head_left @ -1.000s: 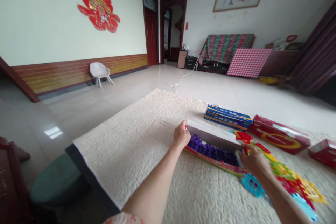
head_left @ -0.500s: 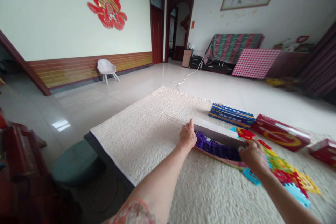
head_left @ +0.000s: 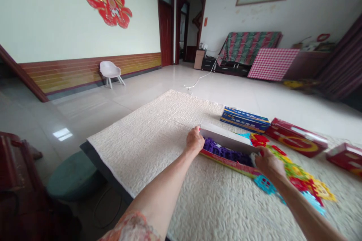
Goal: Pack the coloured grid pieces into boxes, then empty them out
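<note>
A long, open cardboard box [head_left: 226, 160] with a red and yellow outside and a pale raised flap lies on the quilted cream cover. Purple plastic pieces [head_left: 223, 151] fill most of it. My left hand [head_left: 195, 141] grips the box's left end, thumb up at the flap's corner. Around the right end is my right hand [head_left: 270, 163], its fingers closed on the edge there. Colourful flat plastic pieces [head_left: 296, 173] in red, yellow, green and blue lie beside and beyond my right hand, and a light-blue window-shaped piece [head_left: 265, 183] rests close to the box's near right corner.
Behind the box stand a blue box [head_left: 244, 120], a long red box [head_left: 296, 137] and another red box [head_left: 346, 158]. The cover [head_left: 135, 139] ends at the left, above a green round stool [head_left: 75, 177]. A white chair [head_left: 109, 71] stands by the wall.
The view has shifted slightly, so everything sits a little further left and higher. The box is tilted a little differently, showing more of its front side. Both hands keep their hold on it.
</note>
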Demonstrator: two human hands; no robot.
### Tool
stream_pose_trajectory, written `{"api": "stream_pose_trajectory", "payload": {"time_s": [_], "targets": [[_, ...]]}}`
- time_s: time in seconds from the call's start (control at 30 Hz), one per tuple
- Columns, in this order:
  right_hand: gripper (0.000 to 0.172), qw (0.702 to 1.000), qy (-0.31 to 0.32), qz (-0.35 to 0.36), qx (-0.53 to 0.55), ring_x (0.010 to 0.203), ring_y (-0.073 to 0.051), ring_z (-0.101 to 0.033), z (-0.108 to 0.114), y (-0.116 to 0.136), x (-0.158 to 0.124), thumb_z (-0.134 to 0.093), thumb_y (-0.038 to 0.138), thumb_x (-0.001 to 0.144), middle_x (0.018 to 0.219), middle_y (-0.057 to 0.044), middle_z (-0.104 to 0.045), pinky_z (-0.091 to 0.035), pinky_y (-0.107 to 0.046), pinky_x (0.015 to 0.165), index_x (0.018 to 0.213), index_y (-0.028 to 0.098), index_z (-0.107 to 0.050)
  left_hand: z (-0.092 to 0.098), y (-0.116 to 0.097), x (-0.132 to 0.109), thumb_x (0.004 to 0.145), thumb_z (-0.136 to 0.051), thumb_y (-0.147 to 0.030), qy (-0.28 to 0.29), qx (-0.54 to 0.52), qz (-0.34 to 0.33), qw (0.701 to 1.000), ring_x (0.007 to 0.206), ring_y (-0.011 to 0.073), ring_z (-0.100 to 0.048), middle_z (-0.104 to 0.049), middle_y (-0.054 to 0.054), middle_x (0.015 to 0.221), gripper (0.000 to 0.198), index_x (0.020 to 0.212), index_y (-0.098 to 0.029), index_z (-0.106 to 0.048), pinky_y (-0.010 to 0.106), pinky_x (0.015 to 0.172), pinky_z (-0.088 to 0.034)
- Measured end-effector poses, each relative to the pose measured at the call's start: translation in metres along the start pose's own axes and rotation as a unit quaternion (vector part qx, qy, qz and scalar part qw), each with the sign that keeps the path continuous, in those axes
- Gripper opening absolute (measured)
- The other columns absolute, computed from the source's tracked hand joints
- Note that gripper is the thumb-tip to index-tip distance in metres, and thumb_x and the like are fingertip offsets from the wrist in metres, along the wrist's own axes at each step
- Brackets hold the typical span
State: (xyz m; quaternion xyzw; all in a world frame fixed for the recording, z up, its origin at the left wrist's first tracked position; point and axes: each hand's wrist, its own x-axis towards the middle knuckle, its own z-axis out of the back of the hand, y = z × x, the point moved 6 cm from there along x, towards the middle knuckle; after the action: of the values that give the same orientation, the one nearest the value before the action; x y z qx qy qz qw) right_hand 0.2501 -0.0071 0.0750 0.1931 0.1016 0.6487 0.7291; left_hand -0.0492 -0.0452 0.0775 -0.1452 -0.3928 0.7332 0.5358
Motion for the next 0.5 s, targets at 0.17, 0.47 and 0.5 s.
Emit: {"api": "stream_pose_trajectory", "payload": {"time_s": [0.17, 0.47, 0.5], "targets": [[0.052, 0.995, -0.073, 0.022, 0.063, 0.1, -0.03, -0.063, 0.01, 0.004, -0.006, -0.042, 0.022, 0.079, 0.109, -0.015, -0.068, -0.046, -0.039, 0.084, 0.127, 0.014, -0.059, 0.011, -0.005, 0.01, 0.08, -0.047, -0.001, -0.034, -0.07, -0.022, 0.997, 0.114, 0.0189, -0.062, -0.069, 0.008, 0.121, 0.049, 0.123, -0.021, -0.062, 0.03, 0.104, -0.044], [0.064, 0.972, -0.108, 0.004, 0.209, 0.096, -0.028, -0.06, 0.003, 0.006, -0.053, -0.053, 0.052, 0.072, 0.119, -0.015, -0.059, -0.046, -0.041, 0.086, 0.125, 0.016, -0.054, 0.026, 0.016, -0.02, 0.075, -0.052, -0.007, -0.045, -0.163, 0.025, 0.985, 0.109, 0.0189, -0.064, -0.071, 0.005, 0.116, 0.047, 0.118, -0.022, -0.061, 0.03, 0.097, -0.048], [0.065, 0.968, -0.107, -0.007, 0.225, 0.095, -0.028, -0.06, 0.004, 0.006, -0.056, -0.053, 0.057, 0.073, 0.118, -0.015, -0.059, -0.047, -0.04, 0.084, 0.123, 0.017, -0.055, 0.028, 0.016, -0.023, 0.075, -0.054, -0.009, -0.041, -0.17, 0.03, 0.984, 0.108, 0.0187, -0.065, -0.071, 0.004, 0.114, 0.045, 0.118, -0.021, -0.061, 0.029, 0.096, -0.048]]}}
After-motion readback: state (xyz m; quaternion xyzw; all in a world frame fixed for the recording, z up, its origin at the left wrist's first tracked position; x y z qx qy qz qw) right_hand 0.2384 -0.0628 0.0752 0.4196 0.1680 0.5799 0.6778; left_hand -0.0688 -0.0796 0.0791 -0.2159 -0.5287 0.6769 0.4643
